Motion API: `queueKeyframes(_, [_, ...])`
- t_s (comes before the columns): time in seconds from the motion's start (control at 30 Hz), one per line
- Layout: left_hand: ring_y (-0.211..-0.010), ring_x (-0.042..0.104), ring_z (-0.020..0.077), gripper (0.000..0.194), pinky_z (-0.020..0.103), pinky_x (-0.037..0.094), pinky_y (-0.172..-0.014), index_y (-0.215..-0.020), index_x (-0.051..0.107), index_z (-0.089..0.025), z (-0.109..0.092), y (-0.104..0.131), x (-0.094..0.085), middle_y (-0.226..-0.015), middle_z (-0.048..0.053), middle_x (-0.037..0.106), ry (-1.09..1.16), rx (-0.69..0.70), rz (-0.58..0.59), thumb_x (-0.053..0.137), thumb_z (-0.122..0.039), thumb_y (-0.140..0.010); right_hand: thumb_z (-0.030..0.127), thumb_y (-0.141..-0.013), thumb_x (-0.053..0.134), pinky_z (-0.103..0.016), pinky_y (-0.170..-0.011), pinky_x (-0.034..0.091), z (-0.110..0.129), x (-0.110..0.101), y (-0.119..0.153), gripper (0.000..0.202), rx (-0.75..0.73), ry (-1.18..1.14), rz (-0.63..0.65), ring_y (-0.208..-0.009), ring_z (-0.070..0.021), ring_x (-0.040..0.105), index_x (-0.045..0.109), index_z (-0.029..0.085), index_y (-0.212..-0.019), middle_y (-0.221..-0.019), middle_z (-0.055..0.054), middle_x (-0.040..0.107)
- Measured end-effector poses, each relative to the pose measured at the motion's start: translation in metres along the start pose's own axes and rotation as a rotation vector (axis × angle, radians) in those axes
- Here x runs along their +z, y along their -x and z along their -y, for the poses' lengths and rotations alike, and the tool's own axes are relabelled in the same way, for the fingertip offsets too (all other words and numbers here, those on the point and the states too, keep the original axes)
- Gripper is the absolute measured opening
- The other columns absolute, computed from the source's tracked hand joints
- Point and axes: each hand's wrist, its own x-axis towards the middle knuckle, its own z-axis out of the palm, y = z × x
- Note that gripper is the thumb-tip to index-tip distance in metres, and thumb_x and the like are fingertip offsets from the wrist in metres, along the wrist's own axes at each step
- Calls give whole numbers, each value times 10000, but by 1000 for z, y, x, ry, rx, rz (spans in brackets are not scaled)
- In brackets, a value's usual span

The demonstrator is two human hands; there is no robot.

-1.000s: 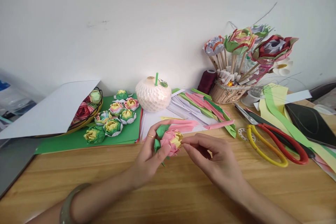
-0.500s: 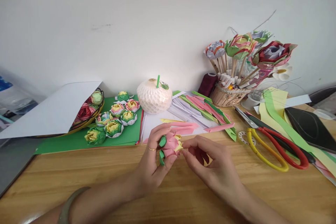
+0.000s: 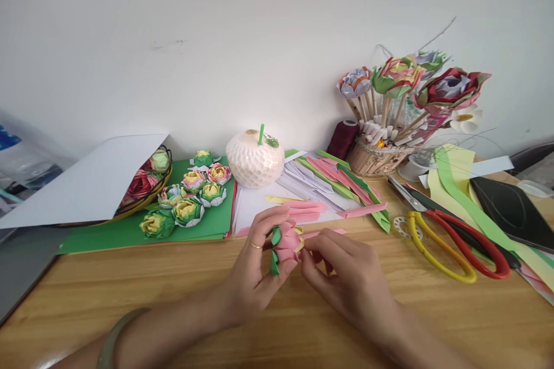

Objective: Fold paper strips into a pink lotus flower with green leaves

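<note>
Nearest, both forearms reach in over the wooden table [image 3: 194, 277], the left one wearing a bangle [image 3: 116, 337] and slanting up toward the right. The left hand [image 3: 255, 277] is curled around a pink paper flower [image 3: 288, 242] with green outer petals, its thumb below and its ringed fingers arched over the top. The right hand [image 3: 348, 271] comes in from the right, knuckles up and fingers bent, with thumb and index tips close together at the flower's yellow tip. The flower is held above the table's middle, its yellow end turned right.

Beyond the hands lie pink folded strips [image 3: 305, 210]. To the right are scissors [image 3: 445, 236] with one yellow and one red handle, beside a white ring [image 3: 401, 227].

Farther left, small paper flowers [image 3: 187, 211] sit on green paper [image 3: 104, 238]. At the far side, a white round container [image 3: 254, 160] with a green straw [image 3: 261, 134] stands left of a basket [image 3: 376, 159] of stemmed paper flowers [image 3: 398, 76].
</note>
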Motion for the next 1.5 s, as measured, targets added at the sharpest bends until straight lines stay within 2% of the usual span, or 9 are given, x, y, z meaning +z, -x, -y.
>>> queueKeyframes(0.07, [-1252,289,241,509,379,348,-989,-1278,295,-305,-1,0,0,-1308,82,313,-14,-14,-3,467,-127,-833,95,-788,469,-224,-456,351,-1,2,2,200,-62,82,-38,-456,-99,431,573,170,-634,-521,5,511])
queueKeyframes(0.13, [-1248,296,243,502,368,365,-969,-1274,297,-307,-1,0,0,-1308,81,316,-29,-38,-16,464,-127,-836,108,-799,474,-224,-478,376,0,1,2,178,-32,-14,-13,-481,-106,463,590,172,-680,-553,-4,545])
queueKeyframes(0.27, [-1226,324,229,488,327,390,-931,-1265,301,-319,-3,-1,-1,-1298,66,331,-19,-63,-45,466,-143,-841,173,-808,495,-222,-523,419,4,-6,-4,138,208,-388,50,-537,-112,501,608,166,-728,-611,-13,585])
queueKeyframes(0.43, [-1205,340,218,477,314,391,-925,-1263,301,-315,-1,-1,-2,-1291,59,332,-16,-53,-79,472,-166,-843,304,-797,540,-213,-494,396,1,-8,-11,204,568,-835,162,-525,-99,464,639,166,-683,-579,9,549])
queueKeyframes(0.53, [-1203,341,222,472,316,398,-916,-1263,302,-300,0,-1,-2,-1283,67,336,-28,-41,-88,472,-167,-843,343,-750,614,-206,-484,373,-2,-5,-13,211,663,-971,218,-511,-84,430,654,157,-658,-583,10,549])
queueKeyframes(0.83, [-1208,338,213,484,306,392,-928,-1265,303,-297,0,-1,-2,-1265,66,341,-51,-15,-78,478,-158,-836,323,-710,674,-185,-498,369,-2,-5,-16,137,665,-1064,266,-546,-75,460,685,188,-684,-644,19,603])
queueKeyframes(1.23, [-1204,357,214,461,304,373,-942,-1244,355,-297,-1,-2,-2,-1275,58,366,92,-64,-60,505,-167,-829,300,-817,540,-198,-508,359,1,-4,-9,183,528,-788,244,-549,-89,428,568,170,-690,-605,29,504])
queueKeyframes(1.37, [-1143,438,205,378,315,376,-947,-1207,421,-268,-1,-5,-5,-1245,54,462,344,-221,-60,508,-228,-841,302,-850,499,-200,-452,331,1,-7,-6,221,465,-696,110,-494,-86,396,582,176,-690,-575,29,488])
queueKeyframes(1.5, [-1045,517,202,301,310,460,-837,-1168,484,-231,-3,-10,-6,-1223,74,510,672,-404,-68,440,-282,-874,274,-841,521,-207,-465,361,-1,-9,-5,166,392,-568,-67,-501,-94,433,607,184,-732,-614,13,556])
